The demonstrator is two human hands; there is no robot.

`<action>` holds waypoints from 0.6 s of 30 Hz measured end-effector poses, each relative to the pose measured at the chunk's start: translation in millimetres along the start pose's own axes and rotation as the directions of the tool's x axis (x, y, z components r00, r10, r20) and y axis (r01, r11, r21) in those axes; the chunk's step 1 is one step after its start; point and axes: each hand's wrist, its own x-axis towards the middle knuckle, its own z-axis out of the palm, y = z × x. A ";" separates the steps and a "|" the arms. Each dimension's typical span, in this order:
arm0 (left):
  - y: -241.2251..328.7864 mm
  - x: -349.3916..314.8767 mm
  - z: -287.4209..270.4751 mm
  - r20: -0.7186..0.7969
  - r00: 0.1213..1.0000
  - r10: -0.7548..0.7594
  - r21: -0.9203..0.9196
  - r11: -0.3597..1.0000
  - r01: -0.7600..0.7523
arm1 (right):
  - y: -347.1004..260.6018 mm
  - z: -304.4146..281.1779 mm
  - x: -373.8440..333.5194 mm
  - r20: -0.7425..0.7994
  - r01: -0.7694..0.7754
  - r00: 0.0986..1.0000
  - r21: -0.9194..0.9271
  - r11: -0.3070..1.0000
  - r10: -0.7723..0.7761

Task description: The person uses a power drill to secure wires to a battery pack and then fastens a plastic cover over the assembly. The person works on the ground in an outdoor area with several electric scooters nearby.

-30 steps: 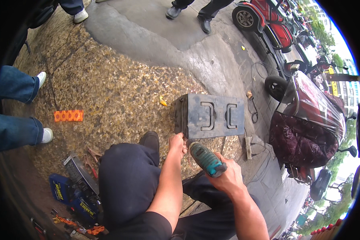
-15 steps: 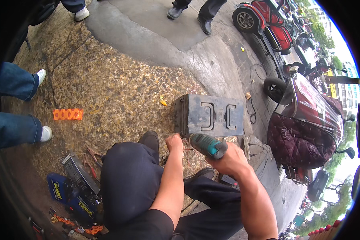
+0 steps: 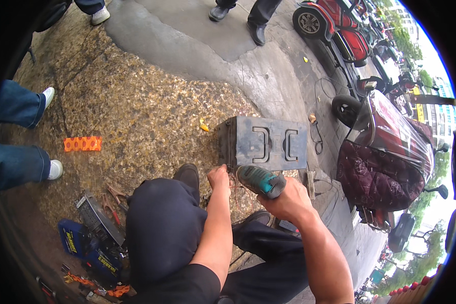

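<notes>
A teal and black cordless drill (image 3: 260,180) is gripped in my right hand (image 3: 291,198), its front end pointing left at the near-left corner of a dark grey box (image 3: 271,144). The box has two folded handles on its top face. Close to that corner and the drill's front end, my left hand (image 3: 218,178) is closed, its fingertips pinched; what they hold is too small to make out. The drill's tip is hidden. Thin red wires (image 3: 243,198) hang below the drill, between my feet.
Blue cartons (image 3: 72,238), a metal-cased unit (image 3: 100,218) and red-handled clamps (image 3: 110,209) lie left of my knee. An orange wrapper (image 3: 82,144) is farther left. Bystanders' legs (image 3: 20,104) stand left and ahead. A parked scooter (image 3: 390,152) and cables are on the right.
The whole view has shifted slightly. Both hands and the drill keep nearly the same places against the box.
</notes>
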 end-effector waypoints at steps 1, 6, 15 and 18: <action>1.5 0.0 0.6 0.002 1.000 -0.021 -0.033 0.999 0.021 | -2.3 -2.3 1.1 0.009 -0.001 1.000 0.001 1.000 0.001; 3.8 -1.1 3.6 -0.003 0.999 -0.054 -0.089 0.995 0.053 | -12.5 -15.4 6.9 0.024 -0.027 0.999 -0.064 0.998 0.029; 5.4 -0.6 3.0 -0.009 0.994 -0.112 -0.145 0.983 0.109 | -7.8 -9.4 5.3 0.007 -0.015 1.000 -0.046 0.999 0.015; 5.1 -1.6 3.3 -0.001 0.991 -0.133 -0.184 0.974 0.130 | -4.7 -6.3 3.6 0.007 -0.067 0.998 -0.017 0.998 0.068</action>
